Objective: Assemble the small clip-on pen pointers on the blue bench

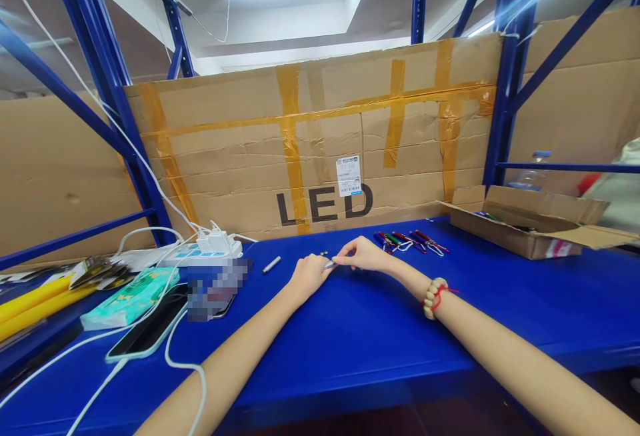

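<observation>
My left hand rests low over the blue tabletop, its fingers curled closed. From its thumb side pokes a small silver piece, slim and pointed towards the right; most of it is hidden in the hand. My right hand reaches in from the right and pinches the outer end of that piece between thumb and fingertips. Just behind the left hand lie a few tiny round metal bits, too small to name. To the left, a short silver tube lies on the table, apart from both hands.
Several coloured metal tubes with clips lie at the back right, near an open cardboard box. On the left are a power strip, a phone, a tissue pack and white cables. A cardboard wall stands behind.
</observation>
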Demonstrator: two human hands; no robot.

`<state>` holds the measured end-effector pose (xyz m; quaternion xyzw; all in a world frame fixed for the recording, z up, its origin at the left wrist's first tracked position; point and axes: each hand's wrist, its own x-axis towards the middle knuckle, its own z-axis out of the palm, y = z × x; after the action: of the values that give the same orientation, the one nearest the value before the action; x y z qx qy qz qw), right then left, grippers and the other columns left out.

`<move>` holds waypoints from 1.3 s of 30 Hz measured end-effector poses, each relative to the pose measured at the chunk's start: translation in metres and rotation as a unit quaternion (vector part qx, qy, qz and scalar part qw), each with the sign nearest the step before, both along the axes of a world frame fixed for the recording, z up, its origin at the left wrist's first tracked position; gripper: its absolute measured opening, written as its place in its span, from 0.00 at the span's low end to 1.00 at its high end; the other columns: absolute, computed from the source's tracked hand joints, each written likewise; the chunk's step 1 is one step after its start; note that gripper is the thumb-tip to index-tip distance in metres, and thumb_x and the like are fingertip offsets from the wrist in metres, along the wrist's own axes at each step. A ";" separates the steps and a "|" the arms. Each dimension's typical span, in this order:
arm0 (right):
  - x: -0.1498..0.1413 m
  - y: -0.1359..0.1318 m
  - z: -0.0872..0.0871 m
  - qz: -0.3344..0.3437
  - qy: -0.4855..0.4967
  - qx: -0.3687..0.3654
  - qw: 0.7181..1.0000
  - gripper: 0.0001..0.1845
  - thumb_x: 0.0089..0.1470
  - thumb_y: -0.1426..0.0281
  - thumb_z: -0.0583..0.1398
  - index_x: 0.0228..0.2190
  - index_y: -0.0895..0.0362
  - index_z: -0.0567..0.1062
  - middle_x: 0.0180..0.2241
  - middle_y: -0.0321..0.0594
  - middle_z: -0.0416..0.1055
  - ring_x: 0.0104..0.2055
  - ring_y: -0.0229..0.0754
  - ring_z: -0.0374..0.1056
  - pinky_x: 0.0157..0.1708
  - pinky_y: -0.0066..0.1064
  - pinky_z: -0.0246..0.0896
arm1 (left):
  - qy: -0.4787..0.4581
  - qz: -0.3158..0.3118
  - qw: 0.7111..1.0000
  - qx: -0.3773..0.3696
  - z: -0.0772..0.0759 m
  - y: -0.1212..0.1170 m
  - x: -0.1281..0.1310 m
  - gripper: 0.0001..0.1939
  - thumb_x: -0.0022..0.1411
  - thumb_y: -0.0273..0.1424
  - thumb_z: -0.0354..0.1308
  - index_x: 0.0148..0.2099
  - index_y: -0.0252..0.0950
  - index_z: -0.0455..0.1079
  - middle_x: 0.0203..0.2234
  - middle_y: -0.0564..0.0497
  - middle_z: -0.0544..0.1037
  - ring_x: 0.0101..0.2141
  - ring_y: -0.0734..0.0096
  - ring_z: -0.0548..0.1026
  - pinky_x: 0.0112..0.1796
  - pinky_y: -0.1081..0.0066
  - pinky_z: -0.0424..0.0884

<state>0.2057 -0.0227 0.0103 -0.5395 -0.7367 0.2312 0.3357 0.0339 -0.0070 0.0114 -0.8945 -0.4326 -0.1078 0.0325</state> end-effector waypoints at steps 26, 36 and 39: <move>0.002 0.003 0.002 -0.114 0.151 0.079 0.979 0.19 0.45 0.59 0.60 0.31 0.63 0.77 0.25 0.41 0.71 0.18 0.28 0.60 0.17 0.19 0.53 | -0.418 -0.076 0.888 -0.174 -0.024 0.022 0.006 0.13 0.58 0.39 0.49 0.30 0.37 0.51 0.21 0.59 0.59 0.27 0.76 0.62 0.32 0.74 0.58; -0.004 0.009 -0.011 -0.139 0.083 0.096 0.982 0.12 0.47 0.63 0.59 0.29 0.59 0.76 0.28 0.37 0.72 0.18 0.29 0.63 0.22 0.21 0.57 | -0.386 -0.112 0.902 -0.160 -0.016 0.015 0.006 0.09 0.62 0.36 0.42 0.32 0.37 0.54 0.18 0.59 0.62 0.23 0.76 0.62 0.29 0.75 0.57; -0.005 0.008 -0.010 -0.144 0.086 0.108 0.980 0.11 0.48 0.64 0.58 0.30 0.59 0.76 0.29 0.37 0.73 0.18 0.29 0.63 0.22 0.21 0.58 | -0.361 -0.132 0.913 -0.137 -0.015 0.014 0.006 0.10 0.62 0.36 0.41 0.32 0.36 0.58 0.20 0.57 0.63 0.25 0.75 0.63 0.30 0.75 0.57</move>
<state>0.2008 -0.0151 0.0006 -0.5789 -0.6400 0.1448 0.4840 0.0397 0.0067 -0.0032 -0.8392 -0.3035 -0.3665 -0.2632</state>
